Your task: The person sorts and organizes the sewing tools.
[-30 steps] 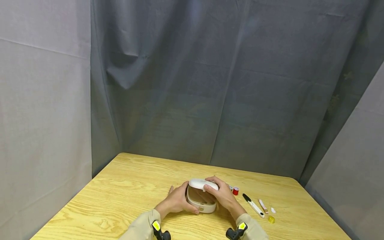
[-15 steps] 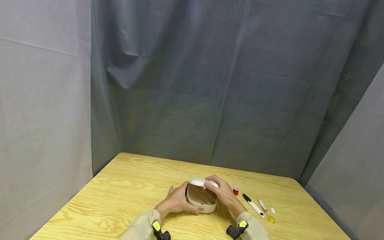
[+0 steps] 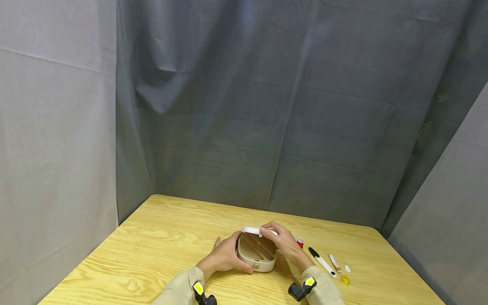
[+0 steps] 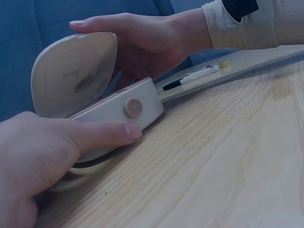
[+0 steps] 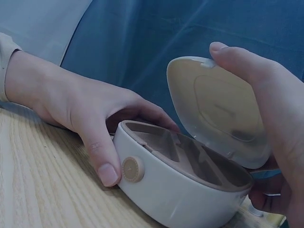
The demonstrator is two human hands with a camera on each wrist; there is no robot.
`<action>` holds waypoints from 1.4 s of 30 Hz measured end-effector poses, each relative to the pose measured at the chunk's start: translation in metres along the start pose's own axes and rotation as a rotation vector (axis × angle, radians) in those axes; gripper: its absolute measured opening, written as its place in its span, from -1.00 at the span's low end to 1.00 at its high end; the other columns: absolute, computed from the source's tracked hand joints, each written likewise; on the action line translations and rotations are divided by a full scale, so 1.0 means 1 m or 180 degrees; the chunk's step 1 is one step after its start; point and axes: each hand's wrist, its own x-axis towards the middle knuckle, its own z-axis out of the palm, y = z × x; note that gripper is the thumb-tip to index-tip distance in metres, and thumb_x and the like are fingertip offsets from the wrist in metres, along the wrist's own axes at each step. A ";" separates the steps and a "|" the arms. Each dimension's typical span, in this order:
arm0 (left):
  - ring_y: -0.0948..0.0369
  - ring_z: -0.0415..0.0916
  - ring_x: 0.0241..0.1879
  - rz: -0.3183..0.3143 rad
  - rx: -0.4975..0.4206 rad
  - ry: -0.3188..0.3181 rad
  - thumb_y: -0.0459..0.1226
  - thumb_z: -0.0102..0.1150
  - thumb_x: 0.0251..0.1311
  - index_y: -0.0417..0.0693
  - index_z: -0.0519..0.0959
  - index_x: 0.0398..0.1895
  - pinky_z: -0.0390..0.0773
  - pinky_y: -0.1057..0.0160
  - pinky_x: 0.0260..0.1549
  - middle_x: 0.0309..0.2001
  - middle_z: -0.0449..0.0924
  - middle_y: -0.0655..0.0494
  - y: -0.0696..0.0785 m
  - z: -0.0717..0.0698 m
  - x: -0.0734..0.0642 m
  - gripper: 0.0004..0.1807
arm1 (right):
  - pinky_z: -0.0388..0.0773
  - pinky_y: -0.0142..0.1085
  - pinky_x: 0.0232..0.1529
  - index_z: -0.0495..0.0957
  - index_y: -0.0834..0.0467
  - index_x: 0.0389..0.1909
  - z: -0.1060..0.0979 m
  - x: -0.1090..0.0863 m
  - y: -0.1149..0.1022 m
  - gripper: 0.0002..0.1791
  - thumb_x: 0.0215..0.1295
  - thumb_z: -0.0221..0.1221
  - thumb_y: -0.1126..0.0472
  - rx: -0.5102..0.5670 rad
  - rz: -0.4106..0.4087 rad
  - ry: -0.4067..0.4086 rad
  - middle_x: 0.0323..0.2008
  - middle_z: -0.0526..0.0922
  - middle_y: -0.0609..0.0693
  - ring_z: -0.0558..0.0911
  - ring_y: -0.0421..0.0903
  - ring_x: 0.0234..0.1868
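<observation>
A small white box [image 3: 263, 266] with a hinged lid [image 3: 250, 230] sits on the table between the hands. Its lid is tilted up and back, showing a brown inside with slanted dividers [image 5: 202, 159]. On the front wall is a round tan button [image 4: 133, 108]. My left hand [image 3: 225, 255] grips the box by its left side, thumb along the front below the button. With the thumb on the lid's raised edge, my right hand [image 3: 284, 242] holds the lid, its other fingers behind it and partly hidden in the right wrist view.
To the right lie a red thread spool [image 3: 300, 242], a slim black-and-white tool [image 3: 322, 262], a narrow white-and-brown strip [image 3: 334, 263], a small white piece [image 3: 347, 268] and a small yellow round item [image 3: 345, 280]. A grey curtain [image 3: 228, 127] hangs behind the wooden table [image 3: 152, 237].
The lid has swung further up and back, with my right hand moving along on it. More of the box's inside shows. My left hand has stayed in place.
</observation>
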 end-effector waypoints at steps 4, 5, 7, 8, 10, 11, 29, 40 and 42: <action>0.00 0.45 0.30 -0.0008 0.0013 -0.0005 0.16 0.73 -0.33 -0.10 0.28 0.51 -0.26 -0.48 0.37 0.29 0.55 0.06 0.000 0.000 0.000 0.28 | 0.59 -0.13 -0.08 0.66 0.01 0.03 0.000 0.000 -0.003 -0.57 0.44 0.19 -0.24 -0.0005 0.0033 -0.0025 0.04 0.65 0.05 0.62 0.05 0.01; 0.00 0.45 0.30 -0.0007 0.0011 -0.0007 0.16 0.73 -0.33 -0.09 0.29 0.50 -0.26 -0.48 0.37 0.29 0.55 0.07 0.000 0.000 0.000 0.28 | 0.58 -0.13 -0.09 0.66 0.00 0.01 -0.001 0.000 -0.003 -0.57 0.45 0.18 -0.24 -0.0007 0.0046 -0.0020 0.03 0.65 0.04 0.62 0.05 0.00; 0.01 0.45 0.30 0.0001 0.0007 -0.0013 0.16 0.73 -0.33 -0.08 0.29 0.50 -0.26 -0.48 0.37 0.28 0.56 0.08 0.000 0.000 0.000 0.27 | 0.57 -0.14 -0.10 0.65 -0.01 -0.01 -0.001 0.000 -0.005 -0.59 0.46 0.16 -0.25 0.0005 0.0108 -0.0029 0.01 0.65 0.02 0.61 0.02 -0.01; 0.01 0.45 0.30 0.0004 -0.0001 -0.0013 0.16 0.73 -0.33 -0.08 0.30 0.49 -0.26 -0.48 0.37 0.27 0.56 0.09 0.000 0.000 0.000 0.26 | 0.57 -0.14 -0.13 0.65 0.02 -0.02 -0.001 0.000 -0.006 -0.59 0.47 0.15 -0.23 0.0016 0.0103 -0.0029 0.00 0.65 0.02 0.61 0.02 -0.02; 0.02 0.46 0.29 0.0012 0.0017 -0.0002 0.16 0.73 -0.34 -0.08 0.30 0.49 -0.25 -0.49 0.37 0.27 0.56 0.10 0.000 0.000 0.001 0.27 | 0.57 -0.12 -0.18 0.65 0.06 -0.02 -0.003 0.000 -0.009 -0.58 0.49 0.14 -0.21 0.0031 0.0093 -0.0040 -0.02 0.65 0.04 0.61 0.04 -0.04; 0.02 0.46 0.29 0.0014 0.0023 0.0004 0.17 0.73 -0.35 -0.08 0.30 0.49 -0.26 -0.49 0.37 0.27 0.57 0.10 -0.001 0.000 0.001 0.27 | 0.57 -0.11 -0.20 0.64 0.08 -0.01 -0.003 0.000 -0.010 -0.57 0.50 0.13 -0.20 0.0034 0.0091 -0.0045 -0.03 0.65 0.05 0.61 0.05 -0.05; 0.05 0.46 0.28 0.0078 0.0141 0.0058 0.21 0.73 -0.38 -0.07 0.29 0.50 -0.23 -0.54 0.33 0.28 0.56 0.09 0.000 0.002 0.002 0.31 | 0.54 0.05 -0.18 0.62 0.13 0.02 -0.012 0.005 -0.018 -0.45 0.48 0.09 -0.29 0.0109 0.0454 -0.0232 0.02 0.64 0.14 0.66 0.15 -0.04; 0.03 0.45 0.31 0.0069 0.0120 0.0022 0.19 0.73 -0.34 -0.08 0.27 0.52 -0.24 -0.55 0.32 0.31 0.54 0.08 0.003 0.001 0.001 0.30 | 0.54 0.03 -0.08 0.60 0.10 0.16 -0.015 0.011 -0.017 -0.30 0.43 0.05 -0.41 0.0171 0.0627 -0.0329 0.09 0.62 0.08 0.64 0.15 0.05; 0.03 0.45 0.31 0.0063 0.0099 0.0020 0.18 0.73 -0.33 -0.07 0.28 0.52 -0.24 -0.55 0.32 0.31 0.54 0.09 0.003 0.000 0.001 0.29 | 0.54 0.00 -0.10 0.60 0.11 0.19 -0.016 0.012 -0.016 -0.28 0.42 0.06 -0.42 0.0205 0.0659 -0.0334 0.09 0.62 0.09 0.64 0.13 0.03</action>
